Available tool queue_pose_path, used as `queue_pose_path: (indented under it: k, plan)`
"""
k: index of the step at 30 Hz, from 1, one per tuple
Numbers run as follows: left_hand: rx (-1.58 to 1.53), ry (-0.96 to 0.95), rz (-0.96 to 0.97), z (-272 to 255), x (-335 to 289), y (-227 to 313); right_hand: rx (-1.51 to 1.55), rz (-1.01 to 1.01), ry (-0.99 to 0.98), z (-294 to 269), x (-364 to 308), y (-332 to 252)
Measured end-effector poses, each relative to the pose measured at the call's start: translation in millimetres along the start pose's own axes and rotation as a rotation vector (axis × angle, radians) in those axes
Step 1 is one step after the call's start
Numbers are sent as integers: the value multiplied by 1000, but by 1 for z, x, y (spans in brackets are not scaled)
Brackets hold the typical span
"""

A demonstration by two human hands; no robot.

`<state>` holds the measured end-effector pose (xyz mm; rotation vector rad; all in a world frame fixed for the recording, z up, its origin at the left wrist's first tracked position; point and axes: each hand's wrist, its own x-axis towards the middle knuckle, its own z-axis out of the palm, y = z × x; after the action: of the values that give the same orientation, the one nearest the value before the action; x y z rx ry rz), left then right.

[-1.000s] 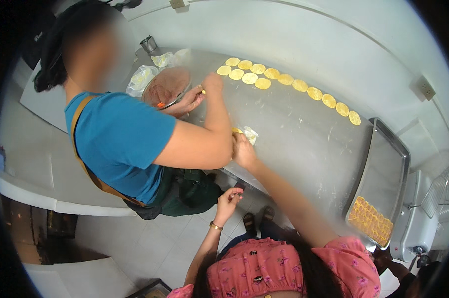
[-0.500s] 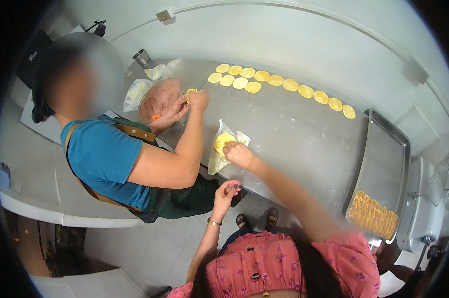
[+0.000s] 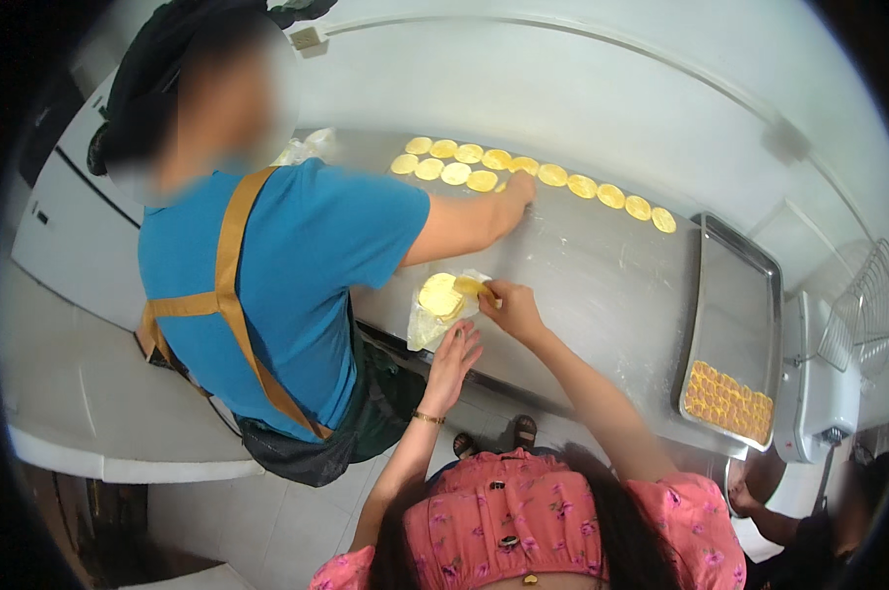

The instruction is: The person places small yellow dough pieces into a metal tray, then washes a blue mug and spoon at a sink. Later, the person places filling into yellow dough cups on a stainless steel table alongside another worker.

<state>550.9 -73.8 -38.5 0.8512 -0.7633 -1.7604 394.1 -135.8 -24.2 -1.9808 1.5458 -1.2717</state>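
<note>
Between the fingertips and thumb of my right hand [image 3: 513,313] is a thin yellow dough round [image 3: 472,287], its edge lifted at the right side of a stack of like rounds [image 3: 438,298]. The stack lies on a crumpled whitish plastic sheet [image 3: 421,332] near the table's front edge. My left hand [image 3: 454,362] reaches up just below the stack, fingers stretched out and holding nothing. Further back, a co-worker's hand [image 3: 521,192] is down at two rows of yellow rounds [image 3: 552,175] laid along the rear of the steel table; the hand hides part of the front row.
The co-worker in a blue shirt [image 3: 297,256] leans over the steel table [image 3: 582,285] on my left. On the right lies a metal tray [image 3: 693,324] with small orange-yellow pieces [image 3: 729,401] packed at its near end. Beyond it are a white appliance [image 3: 813,393] and another person [image 3: 862,511].
My right hand has drawn a round partly off the stack. My left hand has risen toward the stack, its fingers spreading. The co-worker has leaned in, reaching from the bowl to the rows.
</note>
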Motion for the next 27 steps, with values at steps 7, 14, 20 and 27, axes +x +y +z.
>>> queue_pose_path:
  k: [7, 14, 20, 27]
  plan:
    - [-122, -153, -176, 4, 21, -27, 8, -97, -66, -29, -62, -22]
    - [-126, -363, -284, 23, 30, -36, 164, 165, 5, -57, -78, -7]
    - [-42, -372, -309, 36, 32, -42, 593, 501, 9, -71, -88, 13]
    - [16, -385, -362, 43, 37, -44, 758, 667, -36, -80, -87, 30]
